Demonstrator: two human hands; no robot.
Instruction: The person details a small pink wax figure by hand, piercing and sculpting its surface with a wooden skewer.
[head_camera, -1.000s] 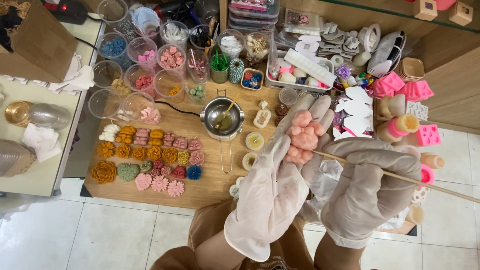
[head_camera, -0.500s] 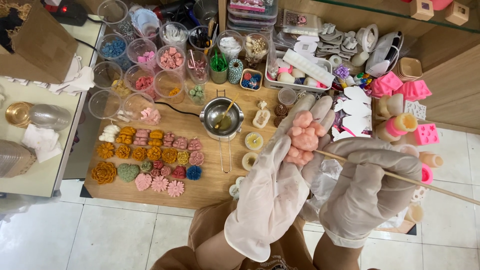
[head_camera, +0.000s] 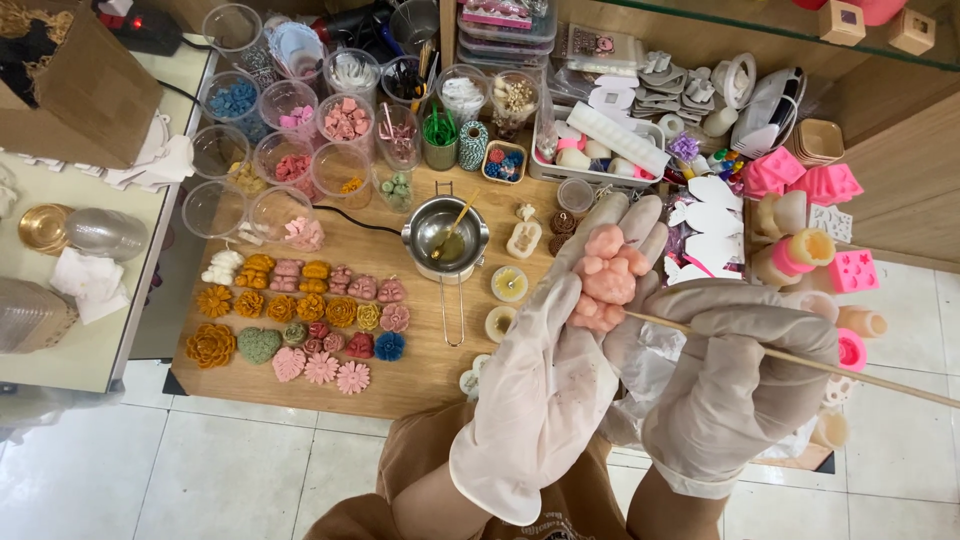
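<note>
Both my hands wear thin whitish gloves. My left hand (head_camera: 560, 350) is held palm up over the low wooden table (head_camera: 420, 375), and a pink bear-shaped wax piece (head_camera: 605, 278) lies on its fingers. My right hand (head_camera: 740, 375) is closed around a thin wooden stick (head_camera: 860, 372). The stick's tip touches the lower right of the pink piece, and its long end runs off to the right.
On the table lie rows of orange, pink and yellow flower-shaped wax pieces (head_camera: 300, 320), a small metal melting pot (head_camera: 445, 238) with a spoon, and clear cups of coloured bits (head_camera: 300, 140). Pink and white silicone moulds (head_camera: 800, 185) crowd the right. A white side table (head_camera: 70, 290) stands left.
</note>
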